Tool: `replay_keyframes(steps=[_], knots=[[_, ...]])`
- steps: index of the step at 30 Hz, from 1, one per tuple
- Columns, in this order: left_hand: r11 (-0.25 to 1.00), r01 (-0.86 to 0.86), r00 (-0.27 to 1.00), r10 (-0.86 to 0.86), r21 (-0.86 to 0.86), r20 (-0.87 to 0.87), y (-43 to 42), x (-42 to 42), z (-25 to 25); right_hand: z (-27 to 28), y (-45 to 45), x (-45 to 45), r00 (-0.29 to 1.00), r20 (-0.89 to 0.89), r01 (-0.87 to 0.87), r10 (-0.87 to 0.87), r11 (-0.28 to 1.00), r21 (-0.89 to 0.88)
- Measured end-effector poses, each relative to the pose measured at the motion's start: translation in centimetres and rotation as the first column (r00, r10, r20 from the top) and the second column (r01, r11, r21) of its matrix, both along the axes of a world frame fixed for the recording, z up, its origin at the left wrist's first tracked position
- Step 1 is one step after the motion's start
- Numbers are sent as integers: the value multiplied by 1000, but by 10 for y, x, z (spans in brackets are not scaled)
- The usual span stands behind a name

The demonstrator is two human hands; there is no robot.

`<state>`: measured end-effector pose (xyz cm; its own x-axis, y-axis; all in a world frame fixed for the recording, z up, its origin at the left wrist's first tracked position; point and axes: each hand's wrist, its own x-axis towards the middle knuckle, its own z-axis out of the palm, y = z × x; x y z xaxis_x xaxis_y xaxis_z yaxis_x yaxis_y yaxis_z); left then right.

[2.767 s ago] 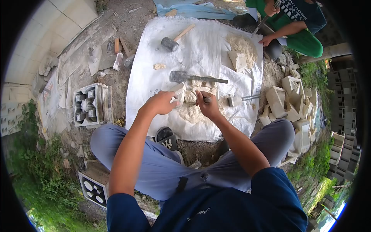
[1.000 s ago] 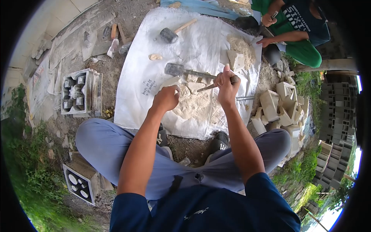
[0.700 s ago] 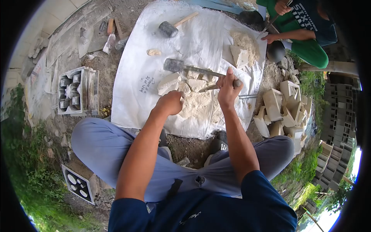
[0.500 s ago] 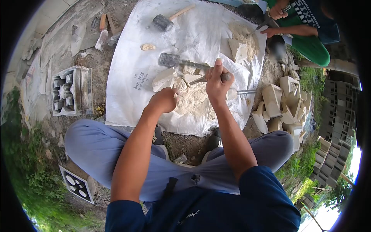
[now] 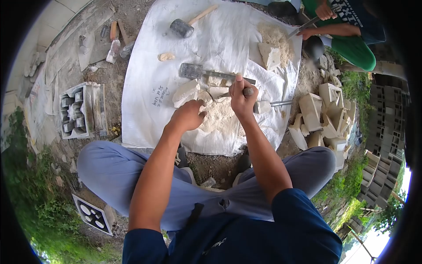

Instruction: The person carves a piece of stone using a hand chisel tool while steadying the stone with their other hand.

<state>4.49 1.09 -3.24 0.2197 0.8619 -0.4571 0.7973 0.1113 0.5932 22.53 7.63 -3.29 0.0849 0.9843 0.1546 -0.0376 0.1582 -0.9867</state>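
Observation:
My right hand (image 5: 243, 100) is wrapped round a metal chisel-like tool (image 5: 224, 95), its rounded dark end (image 5: 248, 91) showing beside the fist. The tip points left toward a pale stone piece (image 5: 216, 92). My left hand (image 5: 188, 116) is at the edge of the rubble, thumb apart from the bent fingers, fingertips close to a small pale lump (image 5: 205, 97). A larger pale chunk (image 5: 186, 92) lies just beyond it. Pale crumbs (image 5: 217, 115) spread between my hands. Behind the chunks lies a tool with a broad dark head and long bar (image 5: 191, 70).
A white sheet (image 5: 145, 83) lies beneath the work, with a wooden-handled mallet (image 5: 181, 28) on it. Broken pale blocks (image 5: 312, 113) are piled to the right. A grey mould (image 5: 75, 110) stands left. At upper right, another person's hands (image 5: 325, 12) hold a long tool (image 5: 303, 27).
My right hand has shifted slightly left and up with the tool. My left hand has opened from a tighter curl, its thumb now apart from the fingers.

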Motion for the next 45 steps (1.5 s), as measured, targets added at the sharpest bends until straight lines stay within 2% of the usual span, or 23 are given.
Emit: replay_keyframes(steps=[2,3,4,7,9,11,16,18,19,20,21,23,27,30,32,34,35,36,38,40,41,44,45], knots=[[1000,-15,1000,15,-7,2,-4,-3,-1,23,-2,-3,985,140,-127,100,972,198],[999,-48,999,47,21,20,-5,-6,-2,48,-11,-8,990,6,-138,138,990,11],[998,-54,998,53,19,20,-5,-8,3,55,-9,-7,990,5,-143,143,990,9],[962,-152,988,145,229,46,-10,-17,14,53,-9,-3,987,-83,-132,136,990,53],[942,-175,984,160,286,73,-16,-22,13,6,-12,-2,991,-57,-119,121,992,36],[916,-194,980,170,352,98,-13,-27,13,0,-9,-7,994,-42,-104,104,995,6],[872,-193,981,163,450,106,-19,-27,23,65,-9,-7,991,-65,-115,114,993,-13],[877,-198,980,173,438,97,-22,-27,21,74,-8,-4,994,-66,-80,85,994,68],[880,-189,982,171,436,81,-20,-28,20,57,-7,-2,994,-69,-81,85,995,64],[875,-192,981,173,445,82,-20,-27,21,31,-6,0,997,24,-73,72,997,17],[887,-187,982,165,421,88,-21,-27,21,5,-6,2,999,18,-45,44,998,38],[915,-177,984,156,362,87,-20,-26,27,7,-5,0,999,29,-32,31,999,19],[906,-170,985,153,388,74,-22,-30,12,61,-8,-4,999,13,-39,39,998,39],[935,-160,987,148,317,62,-27,-29,16,63,-12,-5,1000,19,-15,14,999,42],[994,-86,996,88,70,-28,-28,-29,19,13,-12,-1,998,69,2,-6,998,69],[995,-42,997,47,88,-54,-25,-32,15,1,-10,-6,995,62,81,-84,995,53],[999,-13,998,15,38,-64,-24,-34,10,-4,-5,-1,995,59,83,-87,995,57],[999,22,997,-23,-27,-68,-30,-34,8,10,-6,3,995,71,71,-74,997,35],[1000,8,997,-9,-16,-79,-30,-36,7,60,-9,-3,997,41,70,-71,997,35],[996,-6,999,3,-89,-39,-34,-38,17,76,-7,-4,996,11,91,-91,996,12],[991,-20,998,12,-132,-63,-33,-36,21,63,-5,-5,996,13,84,-84,996,12],[980,-9,1000,3,-200,-29,-33,-35,22,-10,-9,-4,957,210,184,-201,978,98],[982,-4,999,-3,-189,-35,-31,-35,20,-4,-5,-2,965,171,194,-200,980,51]])
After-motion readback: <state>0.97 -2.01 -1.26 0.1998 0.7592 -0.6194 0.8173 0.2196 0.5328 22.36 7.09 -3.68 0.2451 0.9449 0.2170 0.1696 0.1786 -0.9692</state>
